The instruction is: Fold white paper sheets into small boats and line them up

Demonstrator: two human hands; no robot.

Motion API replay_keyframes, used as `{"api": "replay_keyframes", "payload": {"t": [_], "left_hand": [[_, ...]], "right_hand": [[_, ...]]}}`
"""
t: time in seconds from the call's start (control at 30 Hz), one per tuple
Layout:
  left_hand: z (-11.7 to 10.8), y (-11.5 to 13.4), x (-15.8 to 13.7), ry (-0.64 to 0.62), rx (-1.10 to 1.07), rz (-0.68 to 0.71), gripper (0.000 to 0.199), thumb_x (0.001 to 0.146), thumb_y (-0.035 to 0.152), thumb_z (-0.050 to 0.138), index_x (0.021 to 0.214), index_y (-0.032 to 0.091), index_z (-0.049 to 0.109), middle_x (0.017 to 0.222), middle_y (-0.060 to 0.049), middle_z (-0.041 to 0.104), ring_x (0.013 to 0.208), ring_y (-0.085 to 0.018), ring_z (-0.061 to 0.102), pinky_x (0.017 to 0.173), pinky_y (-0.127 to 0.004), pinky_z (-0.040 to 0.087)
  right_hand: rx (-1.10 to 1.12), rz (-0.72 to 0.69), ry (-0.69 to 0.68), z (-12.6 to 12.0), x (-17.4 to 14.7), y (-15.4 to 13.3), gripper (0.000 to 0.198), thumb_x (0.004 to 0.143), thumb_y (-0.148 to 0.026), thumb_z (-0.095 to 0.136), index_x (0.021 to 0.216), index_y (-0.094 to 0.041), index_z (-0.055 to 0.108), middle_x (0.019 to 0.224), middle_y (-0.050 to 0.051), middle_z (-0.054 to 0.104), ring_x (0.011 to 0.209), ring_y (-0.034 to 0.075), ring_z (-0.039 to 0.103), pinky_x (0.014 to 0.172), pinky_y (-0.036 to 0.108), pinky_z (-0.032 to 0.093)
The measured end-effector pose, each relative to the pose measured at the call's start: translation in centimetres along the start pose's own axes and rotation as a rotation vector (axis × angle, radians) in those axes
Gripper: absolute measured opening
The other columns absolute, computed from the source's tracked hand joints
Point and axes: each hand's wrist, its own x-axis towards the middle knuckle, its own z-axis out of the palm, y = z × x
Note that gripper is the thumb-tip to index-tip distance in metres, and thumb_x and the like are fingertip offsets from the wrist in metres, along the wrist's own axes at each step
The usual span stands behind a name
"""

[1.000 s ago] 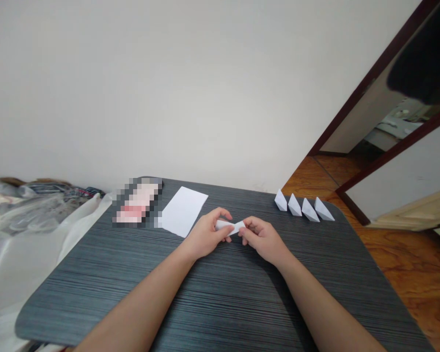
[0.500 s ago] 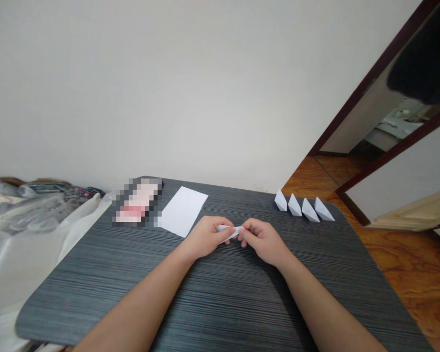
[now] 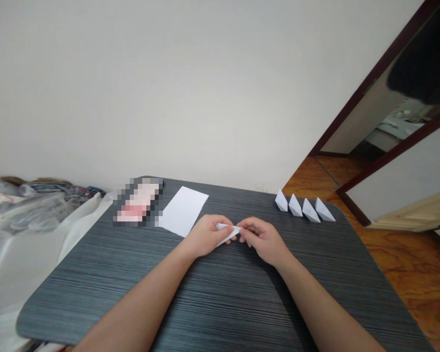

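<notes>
Between my hands, above the middle of the dark table, is a small piece of folded white paper. My left hand is closed round its left part, with the thumb lying along the top. My right hand pinches the paper's right tip between thumb and fingers. Part of the fold is hidden behind my fingers. A white paper sheet lies flat just beyond my left hand. Several folded paper boats stand in a row at the table's far right.
A pixelated flat item lies at the back left of the table. The pale wall rises behind the table. Plastic-covered bundles sit at the left; wooden floor and a doorway are at the right.
Both hands stay nearly in place on the folded paper. The paper has turned slightly and a little more of its face shows between my fingers.
</notes>
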Motion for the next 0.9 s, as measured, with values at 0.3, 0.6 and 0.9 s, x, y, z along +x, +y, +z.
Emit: {"api": "replay_keyframes", "payload": {"t": [0.3, 0.6, 0.9], "left_hand": [[-0.03, 0.19, -0.02, -0.023, -0.057, -0.017, 0.023, 0.083, 0.034, 0.051, 0.083, 0.013, 0.063, 0.075, -0.006, 0.068, 0.068, -0.015, 0.063, 0.065, -0.026, 0.048], [-0.04, 0.48, -0.06, -0.031, -0.103, -0.048, 0.022, 0.081, 0.032, 0.053, 0.08, 0.013, 0.063, 0.073, -0.006, 0.068, 0.064, -0.014, 0.061, 0.061, -0.024, 0.047], [0.08, 0.79, -0.04, 0.001, -0.094, -0.054, 0.022, 0.079, 0.032, 0.057, 0.076, 0.013, 0.065, 0.069, -0.005, 0.067, 0.061, -0.012, 0.059, 0.058, -0.022, 0.045]], "right_hand": [[-0.125, -0.155, -0.014, -0.61, 0.01, 0.27, 0.016, 0.086, -0.015, 0.051, 0.09, -0.018, 0.067, 0.075, 0.003, 0.062, 0.057, 0.011, 0.056, 0.051, 0.024, 0.046], [-0.184, -0.226, -0.041, -0.71, 0.03, -0.26, 0.02, 0.087, -0.013, 0.049, 0.086, -0.018, 0.068, 0.076, 0.004, 0.062, 0.063, 0.012, 0.059, 0.053, 0.024, 0.048], [-0.309, -0.265, -0.081, -0.92, 0.0, -0.72, 0.024, 0.09, -0.02, 0.045, 0.089, -0.021, 0.069, 0.078, 0.005, 0.064, 0.066, 0.014, 0.058, 0.059, 0.028, 0.048]]}}
